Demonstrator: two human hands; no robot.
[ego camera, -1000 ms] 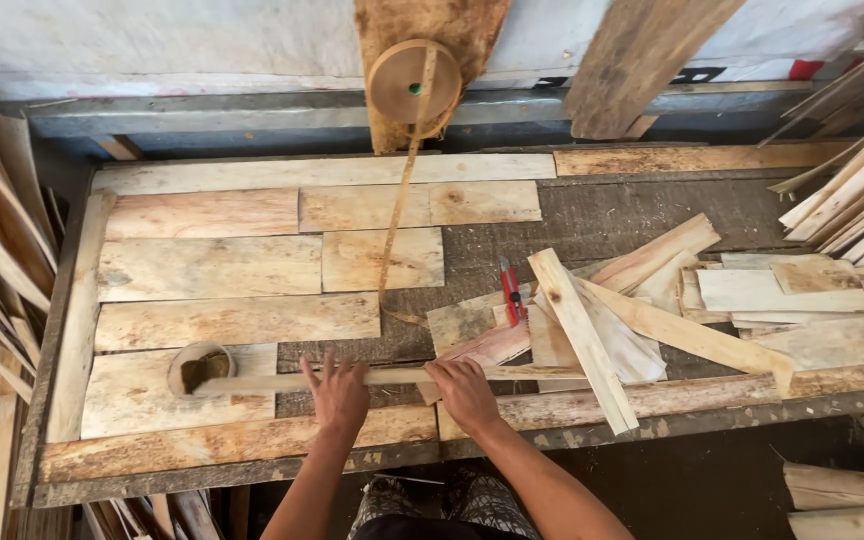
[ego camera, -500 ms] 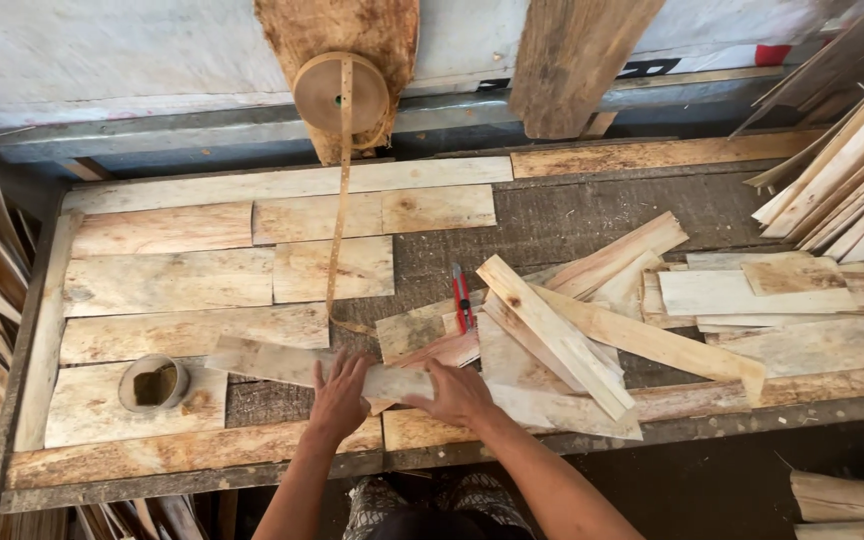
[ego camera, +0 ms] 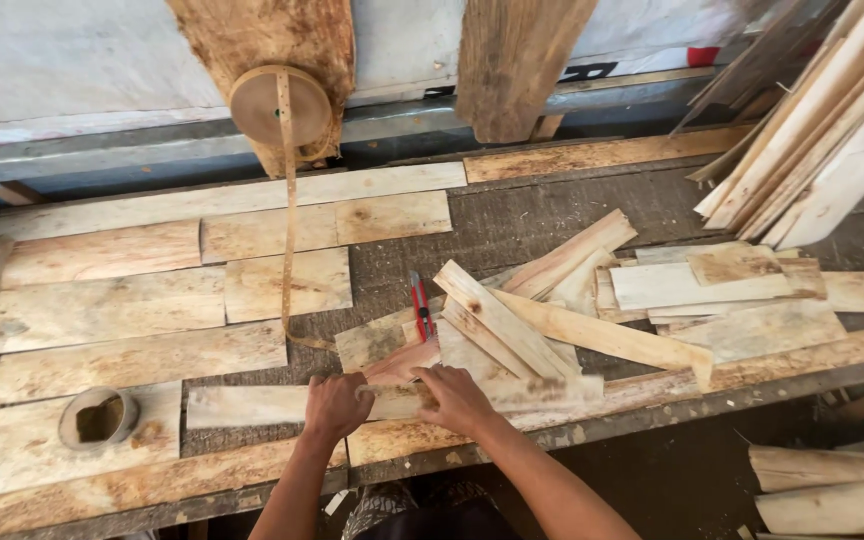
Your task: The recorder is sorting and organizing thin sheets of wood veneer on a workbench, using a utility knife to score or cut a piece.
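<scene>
Both hands — left hand, right hand — gripping the long wood strip beneath them.

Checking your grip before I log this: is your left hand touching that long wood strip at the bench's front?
Touching. The head view shows the left hand pressed on the long wood strip, fingers overlapping its top face, no gap.

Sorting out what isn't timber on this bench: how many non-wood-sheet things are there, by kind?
Red-handled utility knife: 1
Brown tape roll on the wall-mounted wooden spool: 1
Small round tape roll lying on the left veneer sheet: 1
Bare hands, left hand and right hand: 2
Total: 5
</scene>
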